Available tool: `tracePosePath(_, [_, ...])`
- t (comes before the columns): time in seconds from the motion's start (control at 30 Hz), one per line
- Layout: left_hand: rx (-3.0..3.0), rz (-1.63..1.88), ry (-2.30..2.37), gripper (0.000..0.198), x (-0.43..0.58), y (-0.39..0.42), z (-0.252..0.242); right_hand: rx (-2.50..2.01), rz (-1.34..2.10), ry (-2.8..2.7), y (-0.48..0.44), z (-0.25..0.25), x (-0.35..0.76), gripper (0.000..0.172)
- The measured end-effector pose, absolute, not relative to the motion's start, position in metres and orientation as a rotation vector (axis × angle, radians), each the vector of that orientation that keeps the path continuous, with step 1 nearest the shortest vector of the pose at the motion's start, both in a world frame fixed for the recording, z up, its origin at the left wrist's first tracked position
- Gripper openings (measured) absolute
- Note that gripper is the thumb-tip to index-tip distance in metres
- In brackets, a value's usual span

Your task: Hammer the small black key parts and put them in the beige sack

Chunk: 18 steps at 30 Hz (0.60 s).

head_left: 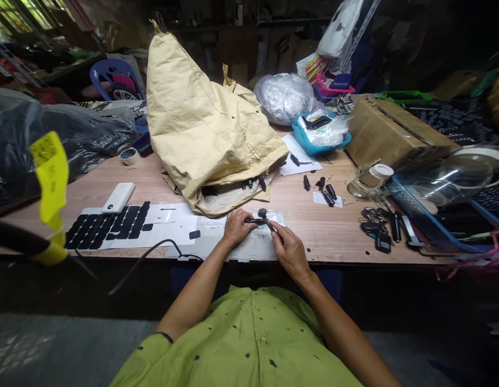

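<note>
My left hand (pixel 236 227) rests on a grey work sheet (pixel 223 248) at the table's front edge. Its fingers are closed on a slim black part (pixel 255 221). In my right hand (pixel 290 248) is a small hammer (pixel 267 219), its handle slanting up and left. The hammer's round dark head lies just above the black part; whether the two touch I cannot tell. Clear plastic film (pixel 278 217) lies under and beside the part. Left of my hands are a lone black sticker (pixel 195 234) and a white sheet (pixel 174 228) with rows of black stickers (pixel 92 230).
A large tan sack (pixel 204 118) opens toward me, dark parts in its mouth. Right of it are a teal basket (pixel 313 141), black pieces (pixel 328 192), a cardboard box (pixel 388 131), a jar (pixel 370 180) and tools (pixel 395 226). A white power bank (pixel 118 197) and tape roll (pixel 129 156) lie left.
</note>
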<state>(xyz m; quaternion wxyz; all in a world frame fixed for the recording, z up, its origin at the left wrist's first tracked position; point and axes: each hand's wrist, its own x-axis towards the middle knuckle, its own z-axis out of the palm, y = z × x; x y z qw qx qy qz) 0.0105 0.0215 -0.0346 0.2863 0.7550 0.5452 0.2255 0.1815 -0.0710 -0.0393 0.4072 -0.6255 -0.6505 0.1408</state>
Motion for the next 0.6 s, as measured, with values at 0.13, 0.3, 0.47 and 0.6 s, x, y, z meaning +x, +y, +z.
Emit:
tracePosePath(0.13, [2.018,0.609,1.46,0.009,0.01,0.022,-0.034,-1.588,0.385,-1.652,-0.074,-0.043,0.184,0.037])
tracePosePath(0.3, [2.026,0.614,1.445,0.01,0.007,0.022,-0.036,-1.668,0.313,-1.618,-0.065,-0.049,0.198,0.037])
tracePosePath(0.47, [2.049,0.642,1.446,0.008,0.001,0.025,-0.041,-2.019,0.06,-1.631,-0.033,-0.034,0.224,0.038])
tracePosePath(0.6, [2.068,0.672,1.421,0.006,-0.005,0.028,-0.043,-2.184,-0.041,-1.72,-0.01,-0.02,0.235,0.039])
